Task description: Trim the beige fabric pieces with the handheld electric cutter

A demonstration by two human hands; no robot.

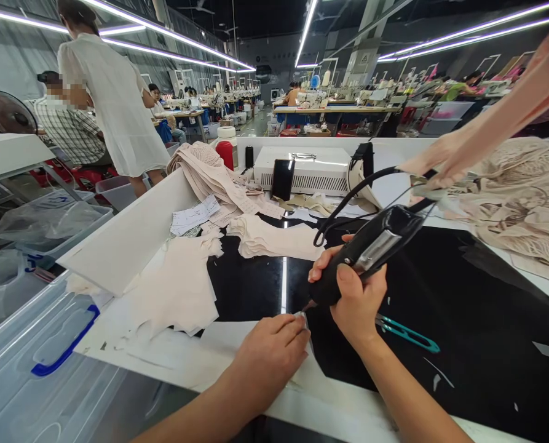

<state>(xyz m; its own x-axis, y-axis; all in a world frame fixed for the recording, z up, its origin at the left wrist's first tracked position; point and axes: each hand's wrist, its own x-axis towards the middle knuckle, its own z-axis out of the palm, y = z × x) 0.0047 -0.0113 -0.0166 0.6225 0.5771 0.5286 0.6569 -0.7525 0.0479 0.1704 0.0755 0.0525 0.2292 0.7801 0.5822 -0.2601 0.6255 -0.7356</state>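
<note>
My right hand (355, 301) is wrapped round a black corded hand tool (371, 246) with a metal plate on its side. The tool tilts down to the left, its narrow tip close to my left hand (274, 351). The left fingers are pressed together on the edge of a small white piece (304, 317) at the table's front; whether it is cloth or paper I cannot tell. Right of my right hand, turquoise thread snips (407, 334) lie on the black work surface (463, 307). Stacked cream fabric pieces (182, 283) and another cream stack (274, 237) lie to the left and ahead.
At the back stand a white vented box (302, 166), a dark phone (283, 179) and a red thread cone (225, 154). Beige fabric bundles (527, 197) pile at right. A pale pink shape (500, 111) slants to the cord. A person (112, 98) stands left.
</note>
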